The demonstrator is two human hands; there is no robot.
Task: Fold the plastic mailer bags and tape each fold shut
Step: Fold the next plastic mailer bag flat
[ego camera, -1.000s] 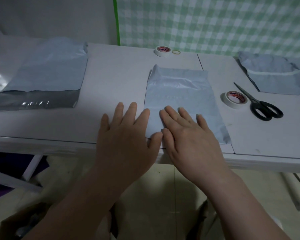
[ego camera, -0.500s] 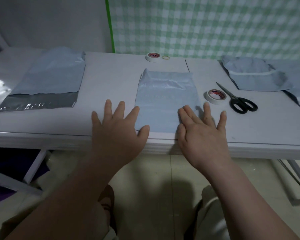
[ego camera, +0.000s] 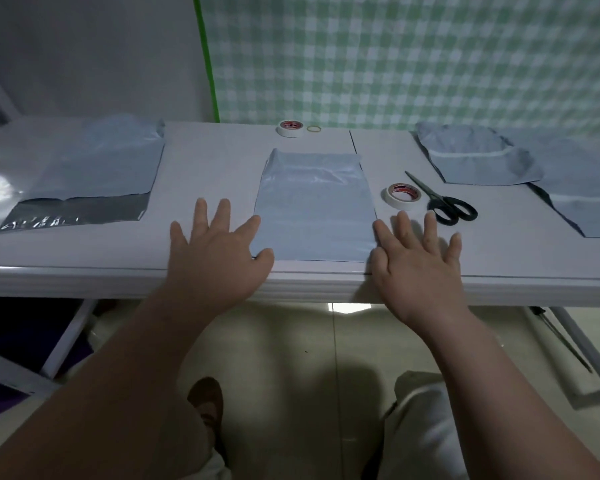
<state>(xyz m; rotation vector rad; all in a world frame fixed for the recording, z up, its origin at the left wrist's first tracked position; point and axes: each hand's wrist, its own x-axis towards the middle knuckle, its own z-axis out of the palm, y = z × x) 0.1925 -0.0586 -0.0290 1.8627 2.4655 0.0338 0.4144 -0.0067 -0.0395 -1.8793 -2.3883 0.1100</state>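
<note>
The mailer bag (ego camera: 314, 209) lies flat in the near middle of the table (ego camera: 205, 161), its near edge just inside the table's front rim, and it sits between the two hands.

The left hand (ego camera: 215, 258) lies palm down at the bag's near left corner. Its fingers (ego camera: 222, 216) are straight and spread apart; the thumb tip overlaps the corner and the forefinger tip touches the left edge, while the other fingers are over bare table. The right hand (ego camera: 416, 265) mirrors it at the near right corner, palm down with the fingers straight and fanned. Its thumb and forefinger run along the bag's right edge and the rest point away over the table. Neither hand grips anything. Both forearms reach in from below the table's front rim, wrists level with that rim.

Just beyond the right fingertips stands a roll of tape (ego camera: 401, 195), and black-handled scissors (ego camera: 444, 202) lie just beside it to the right, blades pointing away. Farther left lies a flat bag (ego camera: 94, 171) with a dark strip along its near end. At the right are two folded bags (ego camera: 475, 157). At the far edge sits a second tape roll (ego camera: 290, 128) with a small ring (ego camera: 314, 128) beside it. Behind hangs a green checked cloth (ego camera: 395, 57).
</note>
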